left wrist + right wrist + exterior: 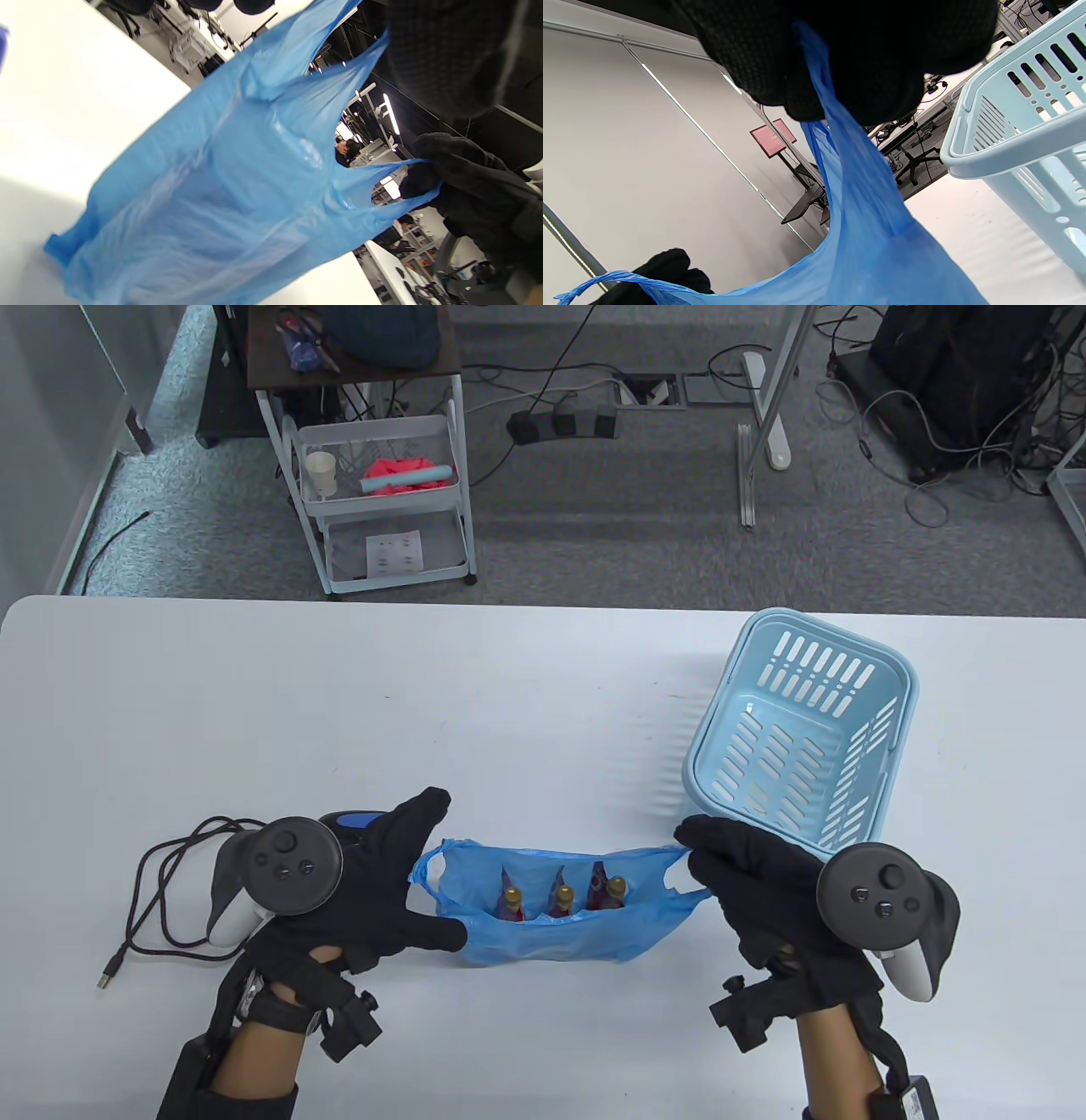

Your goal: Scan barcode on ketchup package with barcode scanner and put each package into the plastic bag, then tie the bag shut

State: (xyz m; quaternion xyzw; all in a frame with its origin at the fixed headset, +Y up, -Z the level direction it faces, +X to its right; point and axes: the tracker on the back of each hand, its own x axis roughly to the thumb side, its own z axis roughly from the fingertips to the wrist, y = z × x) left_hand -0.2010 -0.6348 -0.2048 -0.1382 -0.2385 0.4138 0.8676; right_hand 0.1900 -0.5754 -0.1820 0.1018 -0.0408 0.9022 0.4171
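Note:
A blue plastic bag (551, 929) lies stretched between my hands near the table's front edge. Three ketchup packages (560, 897) stand inside it, their caps showing. My right hand (704, 848) pinches the bag's right handle (835, 140), pulling it taut. My left hand (407, 874) is spread at the bag's left handle (428, 872), index finger straight and thumb lying along the bag's lower left edge. In the left wrist view the handle strap (348, 51) runs up to the thumb. The barcode scanner (352, 821) lies on the table, mostly hidden under my left hand.
A light blue slotted basket (899, 678) stands at the right, just beyond my right hand. The scanner's black cable (170, 882) coils at the left and ends in a USB plug (106, 980). Beyond the table stands a white cart (382, 500).

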